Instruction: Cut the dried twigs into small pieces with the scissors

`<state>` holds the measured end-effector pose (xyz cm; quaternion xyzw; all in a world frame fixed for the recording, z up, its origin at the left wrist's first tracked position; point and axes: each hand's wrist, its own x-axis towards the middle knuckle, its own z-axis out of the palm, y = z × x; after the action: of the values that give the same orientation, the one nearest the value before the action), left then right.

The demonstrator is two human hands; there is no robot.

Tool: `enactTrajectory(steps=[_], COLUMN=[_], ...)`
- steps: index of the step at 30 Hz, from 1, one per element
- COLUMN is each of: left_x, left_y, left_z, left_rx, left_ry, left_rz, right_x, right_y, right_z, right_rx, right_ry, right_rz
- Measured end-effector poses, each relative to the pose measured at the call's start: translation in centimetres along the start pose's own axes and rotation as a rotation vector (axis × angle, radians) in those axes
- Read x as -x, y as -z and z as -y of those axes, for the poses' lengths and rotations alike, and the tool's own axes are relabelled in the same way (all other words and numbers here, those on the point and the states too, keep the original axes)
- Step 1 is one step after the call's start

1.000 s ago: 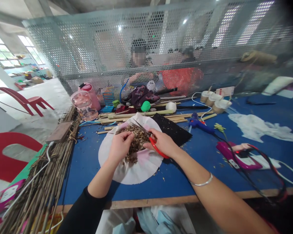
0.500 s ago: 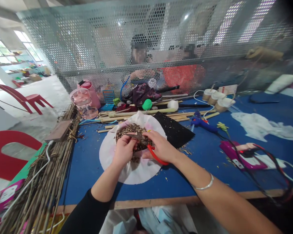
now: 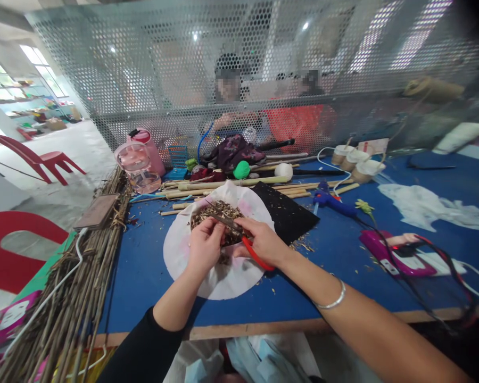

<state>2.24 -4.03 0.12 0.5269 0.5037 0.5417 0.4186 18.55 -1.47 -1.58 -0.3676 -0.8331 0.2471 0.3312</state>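
A round white sheet (image 3: 175, 250) lies on the blue table (image 3: 143, 276), with a heap of dry brown plant bits (image 3: 213, 210) on it. My right hand (image 3: 263, 242) grips red-handled scissors (image 3: 245, 242) whose blades point left over the heap. My left hand (image 3: 203, 247) is closed in a pinch on some of the dry bits right at the blades. A silver bangle sits on my right wrist.
A bundle of dry stalks (image 3: 75, 287) runs along the table's left edge. Behind the sheet lie bamboo sticks (image 3: 231, 185), a black mat (image 3: 285, 213), a blue glue gun (image 3: 329, 202), a pink tool with cables (image 3: 395, 255), paper cups (image 3: 357, 159) and white cloth (image 3: 427, 205). People sit behind the mesh screen (image 3: 263, 80).
My left hand has drawn back from the heap and closed on some bits at the scissors. The scissor blades have swung left and lower over the heap.
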Motion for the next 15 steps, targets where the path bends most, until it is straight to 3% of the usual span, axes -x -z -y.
enactTrajectory(steps=[11, 15], left_x=[-0.6, -1.0], left_y=[0.5, 1.1], left_z=[1.1, 1.5], left_rx=[0.021, -0.179], left_ry=[0.089, 0.125], left_rz=[0.053, -0.006], right_x=[-0.1, -0.1], right_y=[0.1, 0.9], right_z=[0.1, -0.1], right_rx=[0.012, 0.062], right_ry=[-0.094, -0.145], right_rz=[0.107, 0.132])
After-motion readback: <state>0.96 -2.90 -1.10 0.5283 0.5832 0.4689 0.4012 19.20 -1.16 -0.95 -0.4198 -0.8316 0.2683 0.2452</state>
